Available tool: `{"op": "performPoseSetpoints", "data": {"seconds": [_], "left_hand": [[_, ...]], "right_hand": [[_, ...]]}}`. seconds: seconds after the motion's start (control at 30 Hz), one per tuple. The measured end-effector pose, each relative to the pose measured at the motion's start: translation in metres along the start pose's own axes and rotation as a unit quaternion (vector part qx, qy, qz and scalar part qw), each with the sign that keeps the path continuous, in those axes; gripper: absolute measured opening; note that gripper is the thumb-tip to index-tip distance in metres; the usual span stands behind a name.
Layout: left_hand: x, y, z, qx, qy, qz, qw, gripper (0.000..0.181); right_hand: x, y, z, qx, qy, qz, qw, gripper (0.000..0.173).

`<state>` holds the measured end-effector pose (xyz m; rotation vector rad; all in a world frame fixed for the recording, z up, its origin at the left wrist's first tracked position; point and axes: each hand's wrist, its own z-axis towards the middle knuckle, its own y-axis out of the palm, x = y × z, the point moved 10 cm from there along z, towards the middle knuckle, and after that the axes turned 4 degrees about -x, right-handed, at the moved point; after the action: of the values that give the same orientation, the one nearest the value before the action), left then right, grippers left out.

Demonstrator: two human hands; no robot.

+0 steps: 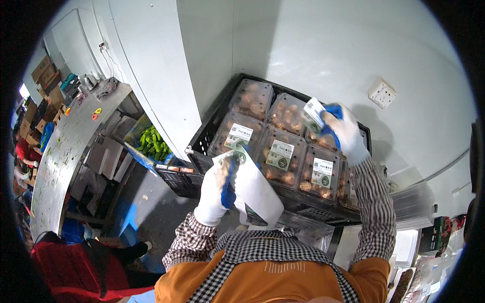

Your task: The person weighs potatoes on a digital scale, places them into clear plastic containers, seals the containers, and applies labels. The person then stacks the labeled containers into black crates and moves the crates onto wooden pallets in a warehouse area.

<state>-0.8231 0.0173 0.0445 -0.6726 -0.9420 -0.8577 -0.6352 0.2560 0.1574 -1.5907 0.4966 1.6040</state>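
A strip of printed labels point(261, 193) on backing paper hangs from my left hand point(218, 187), which wears a white glove with a blue palm. My right hand point(343, 130), gloved alike, holds a single label point(314, 113) over the back row of the crate. Below lies a black plastic crate point(206, 130) of clear lidded punnets holding what look like brown mushrooms. In the front row, a left punnet point(231, 121), a middle punnet point(282, 178) and one further right point(322, 189) bear labels. The back-left punnet point(252, 96) shows no label.
A wall with a white socket point(382, 92) rises behind the crate. Left of it stands a tub of green peppers point(153, 142). A metal table point(60, 163) strewn with green scraps curves along the left. A person in red point(75, 265) is close at lower left.
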Motion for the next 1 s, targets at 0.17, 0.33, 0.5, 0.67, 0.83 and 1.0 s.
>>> {"op": "performPoseSetpoints", "data": {"seconds": [0.17,0.33,0.5,0.67,0.83,1.0], "left_hand": [[-0.014,0.011,-0.011,-0.023,-0.167,-0.358,0.918,0.026],[-0.037,-0.018,-0.016,0.033,-0.185,-0.45,0.873,0.028],[-0.037,-0.028,-0.013,-0.005,-0.184,-0.368,0.911,0.028],[-0.038,-0.023,-0.005,-0.024,-0.166,-0.414,0.895,0.032],[-0.014,-0.01,0.005,-0.064,-0.181,-0.327,0.925,0.024],[-0.001,-0.006,0.011,-0.083,-0.125,-0.226,0.962,0.02]], "right_hand": [[0.096,-0.009,0.097,-0.057,0.105,-0.096,0.988,0.025],[0.126,0.0,0.139,-0.094,0.106,-0.126,0.982,0.027],[0.12,0.013,0.141,-0.09,0.087,-0.275,0.953,0.032],[0.126,0.016,0.14,-0.074,0.21,-0.518,0.826,0.075],[0.045,0.062,0.113,-0.055,0.089,-0.74,0.664,0.09],[0.084,0.076,0.099,-0.099,-0.079,-0.672,0.73,0.038]]}}
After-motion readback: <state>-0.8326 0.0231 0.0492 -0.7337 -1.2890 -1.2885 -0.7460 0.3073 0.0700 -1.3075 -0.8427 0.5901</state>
